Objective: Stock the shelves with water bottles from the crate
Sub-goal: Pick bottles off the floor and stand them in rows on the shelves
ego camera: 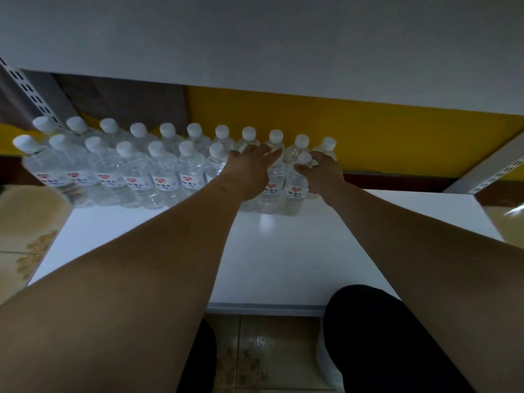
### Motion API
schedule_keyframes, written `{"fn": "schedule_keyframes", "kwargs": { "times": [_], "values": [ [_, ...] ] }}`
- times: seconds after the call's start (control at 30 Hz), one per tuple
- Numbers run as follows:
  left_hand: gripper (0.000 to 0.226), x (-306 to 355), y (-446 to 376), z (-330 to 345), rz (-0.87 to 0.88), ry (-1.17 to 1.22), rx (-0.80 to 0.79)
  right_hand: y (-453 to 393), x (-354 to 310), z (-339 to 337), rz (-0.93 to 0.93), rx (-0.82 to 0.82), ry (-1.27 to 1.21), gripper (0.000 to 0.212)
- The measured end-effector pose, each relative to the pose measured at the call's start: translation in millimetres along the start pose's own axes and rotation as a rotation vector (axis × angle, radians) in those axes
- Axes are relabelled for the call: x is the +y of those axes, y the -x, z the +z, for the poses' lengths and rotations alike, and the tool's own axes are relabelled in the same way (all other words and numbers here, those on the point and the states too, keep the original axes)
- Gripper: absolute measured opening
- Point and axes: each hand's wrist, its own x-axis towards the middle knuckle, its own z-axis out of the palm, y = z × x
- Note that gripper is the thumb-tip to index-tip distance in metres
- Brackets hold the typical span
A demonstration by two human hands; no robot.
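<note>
White shelf board (283, 251) runs across the view, with a yellow back panel (397, 131) behind it and another white shelf (255, 38) above. Below the front edge I see a tiled floor (255, 350) and the person's dark trousers (382, 336).

Water bottles (158, 171) with white caps stand upright at the back of the board in 2 rows, close together and mostly touching. The back row has about 11 caps; the front row is shorter and ends at the right, where both hands work. The crate is not in view, so I cannot tell how many bottles are left in it.

The left hand (249, 168) lies over the top of 1 front-row bottle (273, 180), fingers bent down around its neck; its cap is hidden, so the exact hold is unclear. The right hand (323, 171) pinches the end bottle (297, 182) at its neck, just under the cap.

I judge that these 2 bottles are being set into the front row. To do it well, each bottle should go down flat on its base, be pushed gently against its neighbour so the row is straight, with the label to the front, and be released only when it stands firm. A quick sideways push could knock the neighbours over.
</note>
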Motion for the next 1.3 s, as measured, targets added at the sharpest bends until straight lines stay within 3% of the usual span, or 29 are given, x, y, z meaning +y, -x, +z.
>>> {"fn": "schedule_keyframes", "kwargs": {
  "times": [0.33, 0.5, 0.63, 0.8, 1.0, 1.07, 1.17, 1.3],
  "values": [
    [0.068, -1, 0, -2, 0.0, 0.086, -0.015, 2, -5, -6, 0.094, -0.1, 0.133, 0.048],
    [0.052, 29, -3, -22, 0.079, 0.036, 0.188, 24, -21, -41, 0.079, 0.019, 0.258, 0.044],
    [0.057, 116, -5, -45, 0.116, 0.349, 0.036, 71, -15, -136, -0.007, 0.147, 0.173, 0.059],
    [0.068, 286, 40, -88, 0.295, 0.507, -0.368, 178, 21, -286, -0.022, 0.261, 0.19, 0.059],
    [0.056, 491, 154, -112, 0.527, 0.39, -0.588, 370, 128, -411, 0.15, 0.353, 0.281, 0.054],
    [0.063, 547, 197, -96, 0.553, 0.331, -0.677, 439, 185, -433, 0.277, 0.374, 0.267, 0.05],
    [0.071, 616, 263, -60, 0.618, 0.192, -0.81, 528, 294, -432, 0.508, 0.324, 0.273, 0.056],
    [0.068, 674, 334, -6, 0.683, 0.093, -0.962, 626, 422, -369, 0.802, 0.181, 0.152, 0.06]
  ]
}}
